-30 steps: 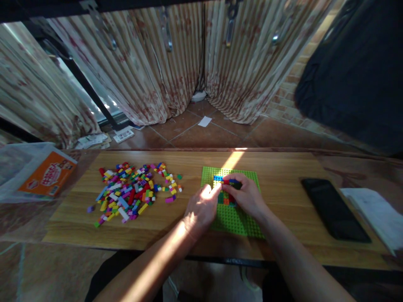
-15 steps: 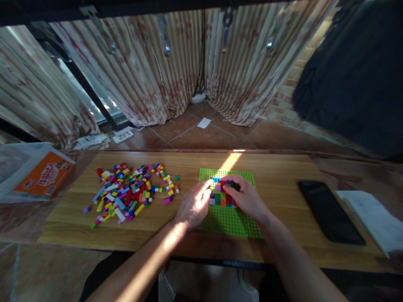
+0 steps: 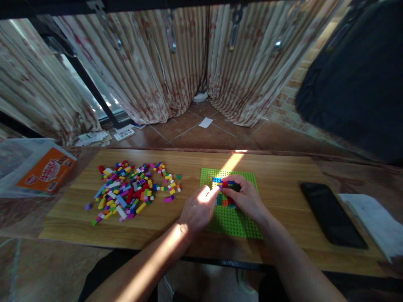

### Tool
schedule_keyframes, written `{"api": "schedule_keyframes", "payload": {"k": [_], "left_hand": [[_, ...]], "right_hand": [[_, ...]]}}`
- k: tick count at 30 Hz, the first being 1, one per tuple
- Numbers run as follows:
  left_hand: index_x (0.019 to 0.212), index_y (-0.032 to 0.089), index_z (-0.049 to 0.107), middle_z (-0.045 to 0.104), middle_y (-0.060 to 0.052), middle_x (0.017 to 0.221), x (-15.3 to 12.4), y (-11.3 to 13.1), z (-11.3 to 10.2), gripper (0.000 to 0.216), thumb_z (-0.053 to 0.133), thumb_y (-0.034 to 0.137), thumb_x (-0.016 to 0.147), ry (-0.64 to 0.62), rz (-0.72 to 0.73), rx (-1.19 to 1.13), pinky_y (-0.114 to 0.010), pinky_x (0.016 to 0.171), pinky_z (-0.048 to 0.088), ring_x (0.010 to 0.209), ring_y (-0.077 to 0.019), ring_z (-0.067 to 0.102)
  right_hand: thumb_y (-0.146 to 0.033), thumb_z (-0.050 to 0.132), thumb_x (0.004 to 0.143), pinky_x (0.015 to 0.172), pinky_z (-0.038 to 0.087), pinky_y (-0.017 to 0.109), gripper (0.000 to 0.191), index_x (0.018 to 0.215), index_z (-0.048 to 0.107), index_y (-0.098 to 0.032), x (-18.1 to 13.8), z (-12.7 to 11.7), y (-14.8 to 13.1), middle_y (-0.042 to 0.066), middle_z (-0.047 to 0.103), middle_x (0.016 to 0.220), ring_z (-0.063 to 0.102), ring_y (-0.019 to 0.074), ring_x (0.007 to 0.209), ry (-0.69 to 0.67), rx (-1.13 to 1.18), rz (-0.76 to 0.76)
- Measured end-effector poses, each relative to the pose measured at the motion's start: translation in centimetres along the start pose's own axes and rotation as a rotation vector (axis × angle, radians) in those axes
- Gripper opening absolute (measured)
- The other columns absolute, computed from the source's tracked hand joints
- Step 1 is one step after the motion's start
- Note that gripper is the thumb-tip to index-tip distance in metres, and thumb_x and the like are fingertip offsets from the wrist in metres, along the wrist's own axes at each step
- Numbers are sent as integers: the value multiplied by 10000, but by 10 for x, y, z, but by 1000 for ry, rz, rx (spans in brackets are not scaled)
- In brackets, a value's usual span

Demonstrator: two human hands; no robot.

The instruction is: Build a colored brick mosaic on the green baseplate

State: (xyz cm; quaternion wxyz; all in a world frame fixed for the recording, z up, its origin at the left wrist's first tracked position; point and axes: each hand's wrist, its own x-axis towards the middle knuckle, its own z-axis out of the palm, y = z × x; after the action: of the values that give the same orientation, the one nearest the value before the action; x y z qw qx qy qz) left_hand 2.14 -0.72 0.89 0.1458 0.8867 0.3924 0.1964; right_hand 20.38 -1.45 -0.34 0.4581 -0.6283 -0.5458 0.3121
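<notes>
A light-green studded baseplate (image 3: 234, 225) lies on the table in front of me. On its middle sits a block of coloured toy bricks (image 3: 224, 202), partly covered by my hands. My right hand (image 3: 247, 198) reaches in from the right, thumb and index finger closed around a red brick (image 3: 224, 184) at the block. From the left, my left hand (image 3: 198, 209) presses its closed fingertips against the bricks beside it; what lies between those fingertips is hidden. Blue bricks (image 3: 216, 179) show just beyond the fingertips.
Left of the plate is a heap of loose bricks (image 3: 126, 195). A clear plastic box (image 3: 19, 184) with an orange label stands at the far left. To the right lie a black phone (image 3: 332, 214) and white paper (image 3: 371, 222). The wooden table (image 3: 170, 247) ends close before me.
My left hand has shifted right, its fingertips now against the bricks near my right fingers and covering more of the block. My right hand stays at the red brick. The view has shifted slightly.
</notes>
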Motion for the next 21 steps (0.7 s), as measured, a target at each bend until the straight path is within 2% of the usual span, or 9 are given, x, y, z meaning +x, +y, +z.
{"api": "schedule_keyframes", "payload": {"k": [6, 13, 17, 19, 21], "left_hand": [[1245, 133, 576, 615, -98, 935, -2, 5, 3, 347, 363, 175, 974, 1, 12, 9, -288, 760, 541, 851, -182, 612], [1246, 150, 589, 642, -93, 921, -5, 2, 6, 349, 376, 192, 973, 29, 9, -22, -301, 744, 546, 815, -182, 623], [1267, 179, 594, 675, -110, 1076, 0, -1, -3, 353, 437, 236, 956, 87, -78, -294, -361, 898, 527, 988, -211, 639], [1222, 174, 632, 686, -115, 1116, 5, -2, -10, 333, 511, 261, 924, 121, -225, -504, -361, 912, 525, 1007, -216, 646], [1143, 151, 676, 719, -112, 1010, 11, -3, -17, 302, 575, 276, 886, 124, -420, -788, -339, 839, 553, 889, -198, 678]], "right_hand": [[-262, 695, 704, 844, 509, 416, 176, 877, 694, -234, -1, 1, -3, 42, 692, 921, 639, 216, 877, 25, -23, -44], [-273, 682, 752, 908, 484, 431, 157, 906, 694, -252, -3, 1, -4, 42, 686, 972, 629, 219, 951, 10, -40, -115], [-324, 674, 779, 913, 489, 414, 187, 951, 704, -255, -3, -7, -5, 43, 696, 1010, 636, 213, 975, -21, 67, -86], [-348, 664, 791, 880, 503, 410, 225, 993, 701, -255, -1, -13, -4, 48, 697, 1052, 647, 211, 955, 11, 153, -17], [-360, 672, 785, 864, 504, 414, 238, 994, 704, -251, 1, -19, -4, 54, 700, 1053, 652, 216, 943, 110, 207, 29]]}}
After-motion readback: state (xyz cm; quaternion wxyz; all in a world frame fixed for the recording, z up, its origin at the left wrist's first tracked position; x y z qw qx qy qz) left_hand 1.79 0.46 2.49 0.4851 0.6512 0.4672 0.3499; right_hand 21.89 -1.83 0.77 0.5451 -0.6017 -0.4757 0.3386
